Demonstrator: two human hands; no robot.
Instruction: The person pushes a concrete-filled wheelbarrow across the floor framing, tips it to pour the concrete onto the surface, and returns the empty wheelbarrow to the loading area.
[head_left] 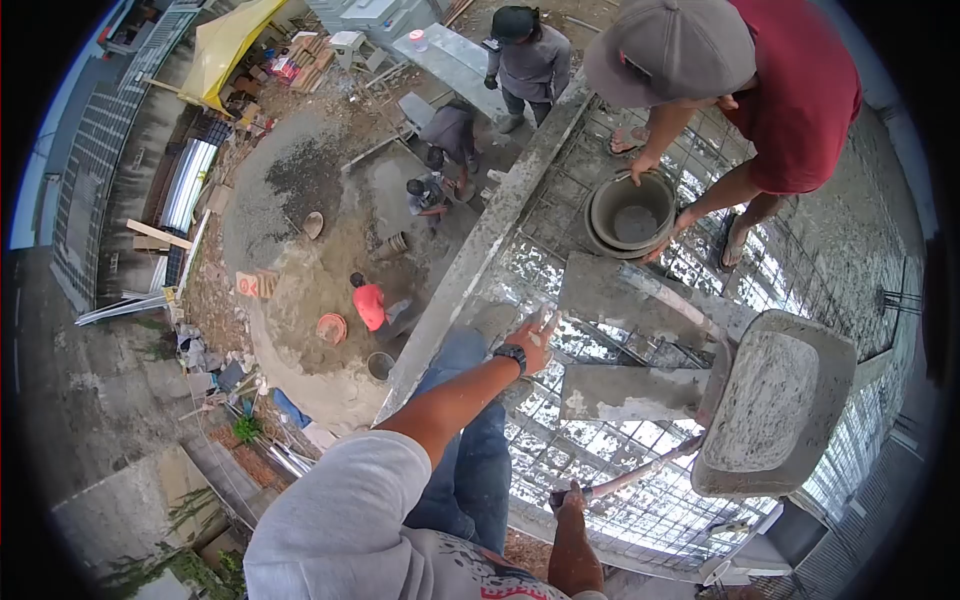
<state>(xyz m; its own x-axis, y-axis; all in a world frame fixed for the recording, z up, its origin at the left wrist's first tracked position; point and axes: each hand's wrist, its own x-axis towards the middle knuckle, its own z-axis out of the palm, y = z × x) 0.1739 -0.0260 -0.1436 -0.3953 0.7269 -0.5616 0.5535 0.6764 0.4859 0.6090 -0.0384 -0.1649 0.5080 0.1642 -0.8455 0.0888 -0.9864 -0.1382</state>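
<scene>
Grey metal wheelbarrow (838,370), three o'clock: probably heavy, tippy; grip by pinkish handles (650,466).
Right hand (570,498): wrapped round one handle.
Left hand (534,342): spread, empty.

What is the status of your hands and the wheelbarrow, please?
Left hand open, empty. Right hand gripping wheelbarrow handle. Wheelbarrow tray holds grey mix. Co-worker with stacked buckets near other handle, possibly in the way.

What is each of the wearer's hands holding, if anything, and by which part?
The right hand holds the wheelbarrow by the dark grip ending one handle; the left hand is open and holds nothing.
</scene>
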